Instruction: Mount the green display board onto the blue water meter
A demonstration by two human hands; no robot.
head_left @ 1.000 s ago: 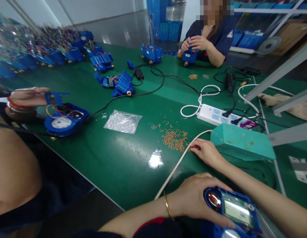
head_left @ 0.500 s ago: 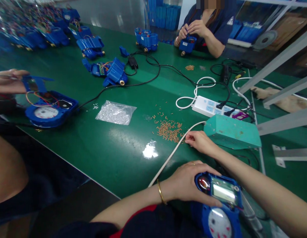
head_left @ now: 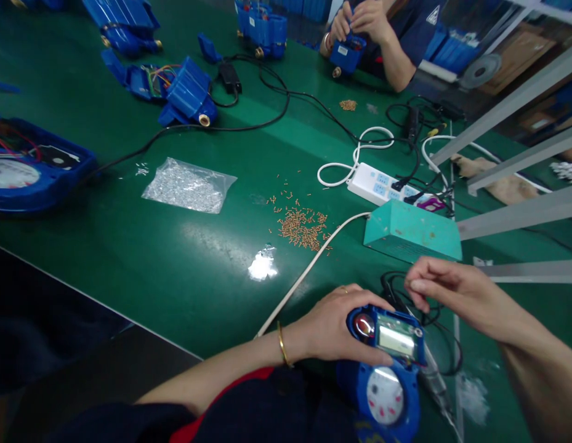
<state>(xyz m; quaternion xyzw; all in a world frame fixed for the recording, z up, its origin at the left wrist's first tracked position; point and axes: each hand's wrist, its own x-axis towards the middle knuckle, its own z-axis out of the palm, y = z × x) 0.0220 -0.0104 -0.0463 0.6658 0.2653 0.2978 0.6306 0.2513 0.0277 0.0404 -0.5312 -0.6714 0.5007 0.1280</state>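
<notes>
My left hand (head_left: 334,326) grips the upper housing of a blue water meter (head_left: 408,394), thumb and fingers around a part with a circuit board and a small display (head_left: 396,338). Below it shows the meter's round white dial (head_left: 385,395). To the right, my right hand (head_left: 445,289) is raised over the table with fingers curled and pinched; whatever lies in them is hidden. Beneath that hand, beside the meter, lies a pen-shaped electric screwdriver (head_left: 436,381) with a black cord. A pile of small copper-coloured screws (head_left: 304,229) is spread on the green table beyond my left hand.
A clear bag of small silvery parts (head_left: 188,186) lies left. A teal box (head_left: 412,231) and white power strip (head_left: 378,184) stand right, near grey metal bars (head_left: 521,212). More blue meters (head_left: 188,92) sit beyond. Across the table, a person's hands (head_left: 359,21) work on one.
My right hand has moved from the edge of the screw pile rightward and nearer, to above the screwdriver. My left hand still holds the meter. The view has shifted.
</notes>
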